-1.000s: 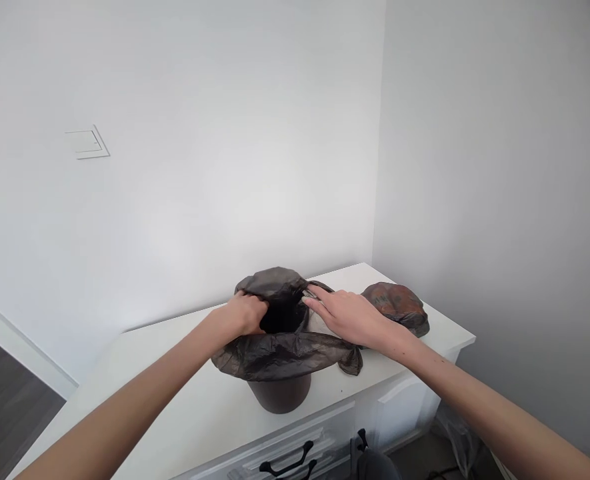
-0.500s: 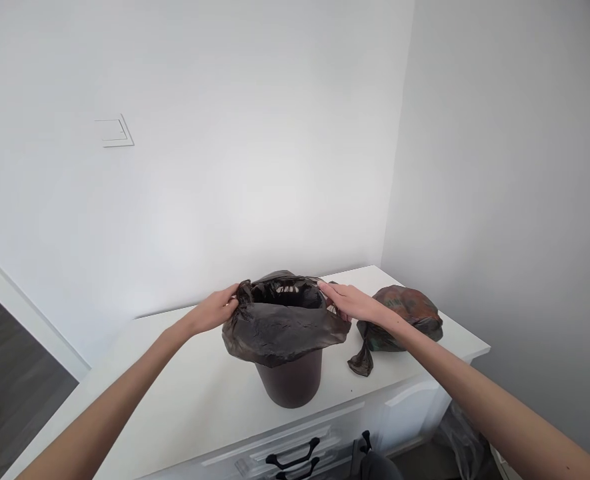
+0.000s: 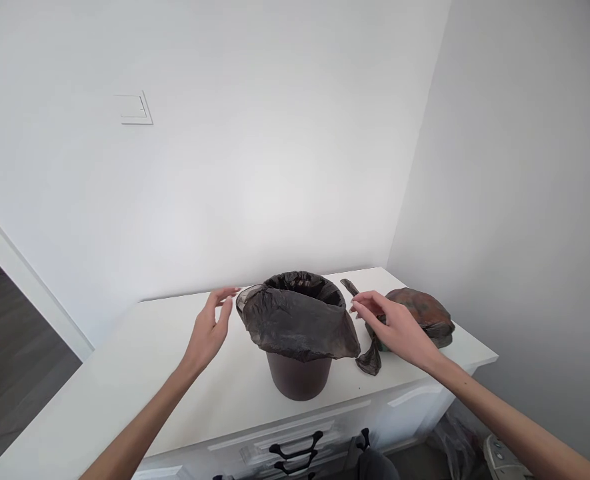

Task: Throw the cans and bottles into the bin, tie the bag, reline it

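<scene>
A dark brown trash bin [image 3: 299, 380] stands upright on the white dresser top. Its black trash bag [image 3: 299, 327] lines the inside, and the bag's edge is folded down over the rim, hanging widest at the front. Just left of the bag is my left hand [image 3: 213, 330], fingers apart and holding nothing. My right hand [image 3: 392, 323] hovers to the right of the bin with loosely curled, parted fingers, also free of the bag. Behind that hand lies a tied dark plastic bag [image 3: 425, 310] with reddish contents, partly hidden by my wrist.
The white dresser [image 3: 185, 387] has drawers with black handles [image 3: 297, 447] at its front. White walls meet in a corner behind it, with a light switch [image 3: 137, 108] at left. Crumpled clear plastic [image 3: 452, 437] lies on the floor at lower right.
Both hands have let go of the trash bag's edge and moved outward, left and right. The bag now hangs over the bin's rim. The view has shifted slightly.
</scene>
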